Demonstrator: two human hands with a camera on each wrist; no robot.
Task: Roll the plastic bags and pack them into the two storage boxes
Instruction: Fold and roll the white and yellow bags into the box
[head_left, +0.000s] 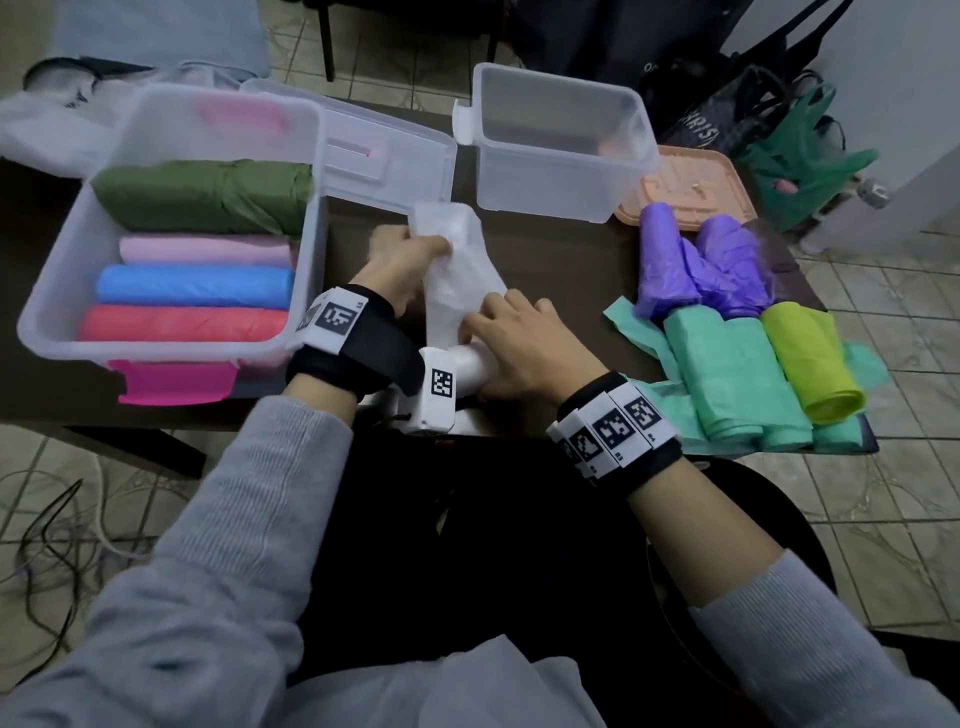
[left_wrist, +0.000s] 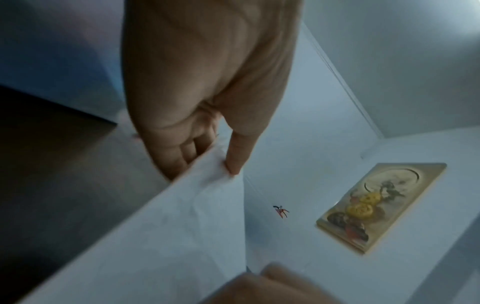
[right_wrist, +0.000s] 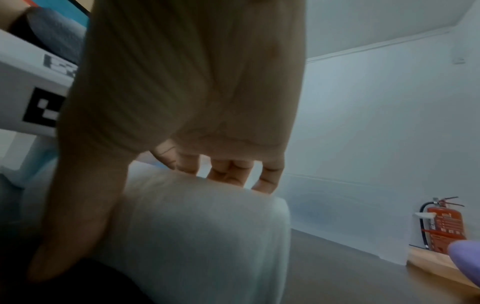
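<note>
At the left of the desk (head_left: 545, 244) we see the left storage box (head_left: 52, 291), open, with four rolled bags lying side by side in it: a green roll (head_left: 202, 195) farthest from us, then a pink roll (head_left: 205, 249), a blue roll (head_left: 195, 286) and a red roll (head_left: 182, 323). In the middle, our left hand (head_left: 402, 257) pinches the far end of the white bag (head_left: 457, 265) between thumb and fingers, while our right hand (head_left: 522, 345) curls over its rolled near end. Behind them the right storage box (head_left: 618, 187) stands open. To the right lie a purple bag (head_left: 696, 265), mint-green rolls (head_left: 727, 374) and a yellow-green roll (head_left: 810, 358).
</note>
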